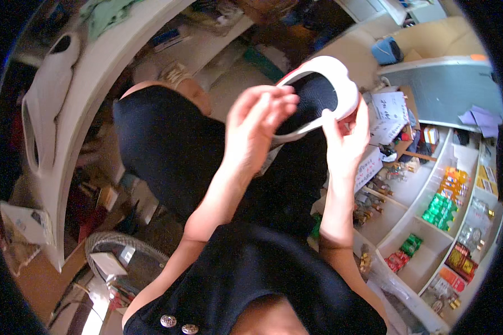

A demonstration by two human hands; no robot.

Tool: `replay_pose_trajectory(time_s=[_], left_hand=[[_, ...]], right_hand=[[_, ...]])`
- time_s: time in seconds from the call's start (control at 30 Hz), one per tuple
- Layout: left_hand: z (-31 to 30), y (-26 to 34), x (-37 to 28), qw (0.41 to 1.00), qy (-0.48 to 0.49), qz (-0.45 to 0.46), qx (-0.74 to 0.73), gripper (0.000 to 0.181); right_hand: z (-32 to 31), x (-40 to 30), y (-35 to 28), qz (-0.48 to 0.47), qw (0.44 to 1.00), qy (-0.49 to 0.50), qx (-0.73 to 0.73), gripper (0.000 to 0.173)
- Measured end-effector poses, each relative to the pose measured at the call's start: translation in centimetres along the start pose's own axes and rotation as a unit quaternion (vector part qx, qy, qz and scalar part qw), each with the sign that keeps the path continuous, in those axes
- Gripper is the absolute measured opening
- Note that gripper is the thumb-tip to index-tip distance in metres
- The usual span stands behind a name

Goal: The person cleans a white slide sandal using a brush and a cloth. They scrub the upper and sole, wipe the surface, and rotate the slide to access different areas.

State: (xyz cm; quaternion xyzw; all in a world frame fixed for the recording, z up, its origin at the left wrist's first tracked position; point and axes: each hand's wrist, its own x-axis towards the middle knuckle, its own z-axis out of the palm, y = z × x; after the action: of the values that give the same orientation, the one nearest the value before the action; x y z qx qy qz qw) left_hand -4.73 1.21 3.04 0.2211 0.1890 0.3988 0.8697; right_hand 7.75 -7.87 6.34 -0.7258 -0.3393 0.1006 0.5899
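Note:
A white shoe with a dark inner lining is held up above the person's black-clad lap. My right hand grips its rim, the thumb on the near edge and the fingers beneath. At the shoe's opening is my left hand, slightly blurred, its fingers loosely bent and spread over the dark lining. Whether those fingertips touch the lining I cannot tell. The underside of the shoe is mostly hidden.
Compartment shelves at the right hold green bottles and orange bottles. Papers with writing lie beyond my right hand. A white curved ledge runs along the left, with a bicycle wheel at lower left and a blue bucket at upper right.

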Motion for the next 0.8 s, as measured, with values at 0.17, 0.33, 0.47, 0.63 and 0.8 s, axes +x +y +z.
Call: replay_pose_trajectory(time_s=[0.17, 0.33, 0.47, 0.63, 0.8], left_hand=[[-1.8, 0.1, 0.6, 0.951, 0.211, 0.156, 0.161, 0.021], [-2.4, -2.1, 1.4, 0.931, 0.284, 0.062, 0.221, 0.044], [-1.8, -3.0, 1.3, 0.976, 0.176, -0.052, 0.118, 0.057], [-1.9, -3.2, 0.9, 0.982, 0.134, -0.056, 0.120, 0.039], [-1.6, -2.9, 0.7, 0.986, 0.112, -0.044, 0.118, 0.045]], right_hand=[[-3.4, 1.3, 1.6, 0.055, 0.988, 0.083, 0.118, 0.041], [-5.5, 1.7, 3.1, 0.110, 0.955, 0.185, 0.203, 0.033], [-7.0, 1.5, 4.0, 0.145, 0.920, 0.187, 0.313, 0.032], [-7.7, 0.9, 4.5, 0.186, 0.904, 0.191, 0.335, 0.029], [-8.6, 0.9, 4.6, 0.190, 0.910, 0.171, 0.326, 0.033]])
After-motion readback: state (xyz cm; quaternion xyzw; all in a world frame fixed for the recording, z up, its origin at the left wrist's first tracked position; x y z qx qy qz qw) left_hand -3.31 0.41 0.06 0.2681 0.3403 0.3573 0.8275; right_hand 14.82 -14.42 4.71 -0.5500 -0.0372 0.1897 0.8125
